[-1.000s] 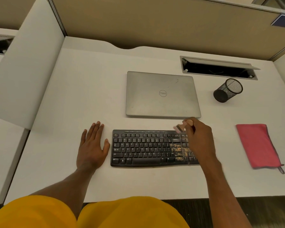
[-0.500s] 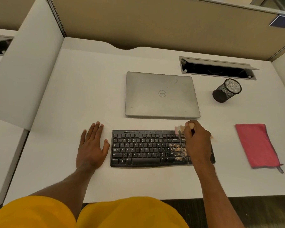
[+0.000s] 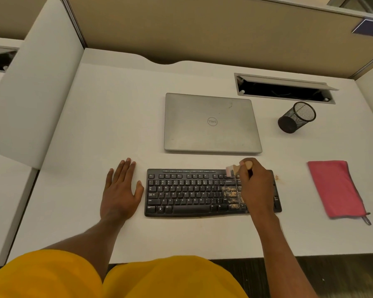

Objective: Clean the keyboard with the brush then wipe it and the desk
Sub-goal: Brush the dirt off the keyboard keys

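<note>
On the white table (image 3: 73, 211), a closed laptop (image 3: 211, 123) lies behind the black keyboard (image 3: 192, 194), whose right keys carry tan grime. A pink cloth (image 3: 336, 188) lies well right of the keyboard. The left hand (image 3: 120, 194) rests flat just left of the keyboard, grip wide. Over its right end, the right hand (image 3: 256, 186) grips a small brush (image 3: 233, 169).

My white desk (image 3: 95, 125) holds a black keyboard (image 3: 192, 193) nearest me, a closed silver laptop (image 3: 211, 123) just behind it. A pink cloth (image 3: 336, 188) lies to the right, a black mesh cup (image 3: 296, 118) farther back
</note>
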### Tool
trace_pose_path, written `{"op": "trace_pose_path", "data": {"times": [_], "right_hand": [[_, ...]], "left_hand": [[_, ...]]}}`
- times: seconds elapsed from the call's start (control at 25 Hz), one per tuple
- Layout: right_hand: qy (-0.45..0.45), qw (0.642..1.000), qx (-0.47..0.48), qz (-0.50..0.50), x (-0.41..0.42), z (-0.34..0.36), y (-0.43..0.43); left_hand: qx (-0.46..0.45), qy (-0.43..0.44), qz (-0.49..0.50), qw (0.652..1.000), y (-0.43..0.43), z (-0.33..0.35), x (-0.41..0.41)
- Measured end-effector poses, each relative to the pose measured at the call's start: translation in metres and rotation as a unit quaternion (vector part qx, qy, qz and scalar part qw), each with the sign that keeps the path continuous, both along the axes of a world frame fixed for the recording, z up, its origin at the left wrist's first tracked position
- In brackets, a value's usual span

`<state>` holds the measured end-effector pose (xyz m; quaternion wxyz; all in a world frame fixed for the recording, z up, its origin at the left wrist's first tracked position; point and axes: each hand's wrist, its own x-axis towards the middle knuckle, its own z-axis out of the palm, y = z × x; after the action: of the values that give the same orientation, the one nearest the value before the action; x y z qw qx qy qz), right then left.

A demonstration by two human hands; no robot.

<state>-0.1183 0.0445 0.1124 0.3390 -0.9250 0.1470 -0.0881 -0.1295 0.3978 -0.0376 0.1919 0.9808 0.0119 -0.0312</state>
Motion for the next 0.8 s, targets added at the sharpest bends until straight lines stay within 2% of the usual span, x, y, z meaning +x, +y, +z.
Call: {"op": "trace_pose_path", "data": {"times": [0.12,0.4,0.6,0.8], "right_hand": [[0.000,0.999,0.029,0.020,-0.004,-0.007,0.005],[0.099,0.993,-0.005,0.068,-0.026,-0.009,0.000],[0.009,0.999,0.011,0.050,-0.024,-0.004,0.004],[0.057,0.996,0.022,0.063,-0.031,-0.009,0.004]], "left_hand": [[-0.001,0.001,0.000,1.000,0.001,0.000,0.000],[0.001,-0.001,-0.001,1.000,0.000,0.001,0.000],[-0.004,-0.001,0.001,1.000,0.000,0.001,0.000],[0.001,0.003,0.000,1.000,0.000,0.000,0.000]]}}
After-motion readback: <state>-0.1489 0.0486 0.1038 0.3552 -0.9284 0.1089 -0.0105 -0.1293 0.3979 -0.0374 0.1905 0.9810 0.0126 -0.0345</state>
